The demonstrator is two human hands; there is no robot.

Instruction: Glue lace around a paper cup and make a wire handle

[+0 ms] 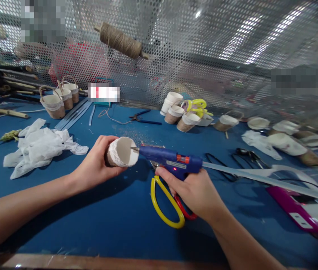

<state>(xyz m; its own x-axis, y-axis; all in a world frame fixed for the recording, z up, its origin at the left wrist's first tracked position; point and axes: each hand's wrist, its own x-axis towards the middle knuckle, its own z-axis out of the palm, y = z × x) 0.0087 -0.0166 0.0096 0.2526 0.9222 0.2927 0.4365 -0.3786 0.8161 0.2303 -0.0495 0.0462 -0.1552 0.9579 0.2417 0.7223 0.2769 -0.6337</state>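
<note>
My left hand is wrapped round a small paper cup covered in white lace, held on its side with its mouth facing right. My right hand grips a blue hot glue gun whose metal nozzle touches the cup's rim. A glue stick juts from the gun's back toward the right. Yellow and red handled scissors lie on the blue table under my right hand.
White lace scraps lie at the left. Finished cup baskets stand at the back left, more cups at the back centre and right. Pliers, black scissors, a magenta object and a twine spool on the mesh screen surround me.
</note>
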